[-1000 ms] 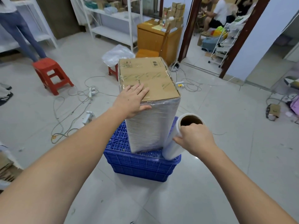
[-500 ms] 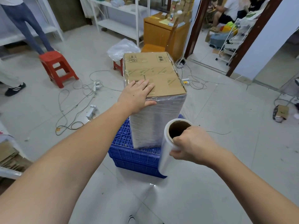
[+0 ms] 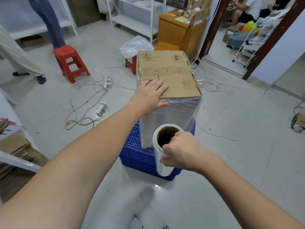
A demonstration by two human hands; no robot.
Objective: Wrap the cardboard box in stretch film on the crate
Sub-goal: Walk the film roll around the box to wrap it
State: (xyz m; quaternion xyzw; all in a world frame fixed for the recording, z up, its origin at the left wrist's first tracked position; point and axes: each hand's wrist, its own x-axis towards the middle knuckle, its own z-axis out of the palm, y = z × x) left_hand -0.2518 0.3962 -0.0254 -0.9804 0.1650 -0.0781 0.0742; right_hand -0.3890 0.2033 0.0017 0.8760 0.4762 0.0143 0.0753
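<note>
Tiled floor [image 3: 231,129], blue crate [image 3: 137,156] w/ wrapped box [image 3: 170,75], left hand [image 3: 149,96] flat on top at 7 o'clock, right hand [image 3: 179,150] gripping film roll [image 3: 162,156].

Both forearms bare, no sleeves, watch or rings. Left hand [image 3: 149,95] at 12 o'clock, right hand [image 3: 180,150] at 3. Dark shoe w/ white marks [image 3: 137,221] at 6.

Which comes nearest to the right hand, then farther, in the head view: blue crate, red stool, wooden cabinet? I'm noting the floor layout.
From the right hand:
1. Blue crate, just beneath and left of it.
2. Wooden cabinet, far ahead, behind the box.
3. Red stool, far ahead-left. Its rank against the cabinet is close.
</note>
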